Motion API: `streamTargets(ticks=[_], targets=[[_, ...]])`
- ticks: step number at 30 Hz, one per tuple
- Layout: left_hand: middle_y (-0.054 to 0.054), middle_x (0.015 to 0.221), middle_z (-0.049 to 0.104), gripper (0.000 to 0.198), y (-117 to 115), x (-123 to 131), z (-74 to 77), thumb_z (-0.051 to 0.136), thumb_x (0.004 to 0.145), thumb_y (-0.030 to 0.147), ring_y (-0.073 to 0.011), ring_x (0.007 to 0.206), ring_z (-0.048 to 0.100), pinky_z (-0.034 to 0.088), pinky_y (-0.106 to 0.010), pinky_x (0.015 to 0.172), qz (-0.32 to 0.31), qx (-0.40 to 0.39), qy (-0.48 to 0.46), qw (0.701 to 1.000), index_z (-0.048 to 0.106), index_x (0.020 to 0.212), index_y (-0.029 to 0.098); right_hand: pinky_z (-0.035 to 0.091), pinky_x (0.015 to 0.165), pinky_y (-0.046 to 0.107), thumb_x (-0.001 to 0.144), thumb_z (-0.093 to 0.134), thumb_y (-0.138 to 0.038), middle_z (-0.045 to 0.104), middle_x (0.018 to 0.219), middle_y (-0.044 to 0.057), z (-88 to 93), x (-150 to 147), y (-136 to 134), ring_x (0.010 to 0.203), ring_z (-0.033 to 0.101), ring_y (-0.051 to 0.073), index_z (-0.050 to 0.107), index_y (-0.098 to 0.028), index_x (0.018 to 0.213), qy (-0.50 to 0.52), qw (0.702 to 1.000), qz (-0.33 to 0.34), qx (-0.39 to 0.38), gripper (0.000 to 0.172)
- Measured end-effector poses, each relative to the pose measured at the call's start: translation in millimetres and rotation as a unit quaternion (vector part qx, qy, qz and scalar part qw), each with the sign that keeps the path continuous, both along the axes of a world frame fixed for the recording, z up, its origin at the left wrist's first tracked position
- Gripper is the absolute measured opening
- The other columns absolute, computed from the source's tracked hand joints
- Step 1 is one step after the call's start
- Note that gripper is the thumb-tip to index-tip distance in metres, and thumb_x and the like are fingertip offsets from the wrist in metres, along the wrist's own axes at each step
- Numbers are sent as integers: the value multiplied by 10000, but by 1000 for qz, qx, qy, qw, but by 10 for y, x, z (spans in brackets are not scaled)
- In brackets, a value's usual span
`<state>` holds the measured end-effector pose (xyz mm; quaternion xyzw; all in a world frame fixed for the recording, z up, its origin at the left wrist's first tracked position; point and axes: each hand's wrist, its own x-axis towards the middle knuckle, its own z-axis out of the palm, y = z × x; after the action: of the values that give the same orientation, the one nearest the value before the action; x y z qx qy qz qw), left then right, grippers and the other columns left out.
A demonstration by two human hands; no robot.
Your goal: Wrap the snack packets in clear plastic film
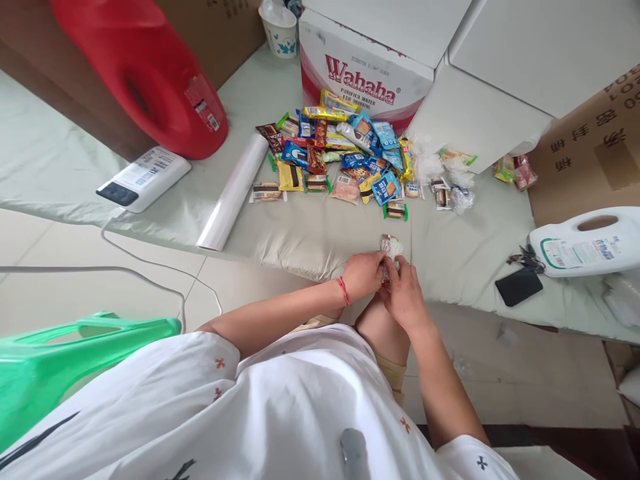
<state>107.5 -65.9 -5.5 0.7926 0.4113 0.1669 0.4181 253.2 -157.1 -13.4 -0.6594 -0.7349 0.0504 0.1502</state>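
Wrapped packet sits between left fingers and right fingers.

The held packet is whitish and red, the stool green.

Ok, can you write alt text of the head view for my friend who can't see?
A bare left hand and right hand hold a crinkly clear and red packet near the edge of a pale green sheet. Beyond it, colourful wrapped snacks are heaped before a white and red cardboard box.
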Motion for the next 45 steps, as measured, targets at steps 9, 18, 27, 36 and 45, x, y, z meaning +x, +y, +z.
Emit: streamTargets(ticks=[9,18,27,36,45], targets=[[-104,1119,763,585,157,-241,-157,750,796,328,-136,707,647,510,-302,748,17,-349,-291,890,554,1321,160,543,1029,510,1019,532,-450,715,1276,148,79,276,-97,1149,665,290,716,-214,1272,230,967,-113,3,392],[-45,1067,713,576,128,-160,111,897,727,335,-187,1009,697,527,-336,914,68,-524,-504,683,608,1210,211,633,741,347,903,719,-512,752,1073,40,4,-363,-151,844,705,172,713,-263,1113,682,698,-216,-32,326],[71,662,538,425,110,-54,164,901,739,372,-72,626,546,456,-217,664,108,-509,-529,671,530,831,186,588,750,362,848,733,-591,731,1033,118,70,-500,-81,894,684,243,621,-181,1212,416,894,-150,-69,559],[-81,1069,742,360,316,-235,195,868,746,303,-164,837,716,532,-287,754,-40,-525,-483,700,679,1023,175,455,563,254,870,743,-549,594,662,-46,66,-520,-130,565,494,114,554,-226,817,546,803,-91,-218,379],[84,486,390,306,366,-235,254,554,984,402,-62,384,267,342,-209,469,33,-543,-550,633,693,1077,146,642,595,323,830,766,-637,764,963,56,130,-494,-197,695,727,181,665,-231,1178,734,629,-149,-209,544]])
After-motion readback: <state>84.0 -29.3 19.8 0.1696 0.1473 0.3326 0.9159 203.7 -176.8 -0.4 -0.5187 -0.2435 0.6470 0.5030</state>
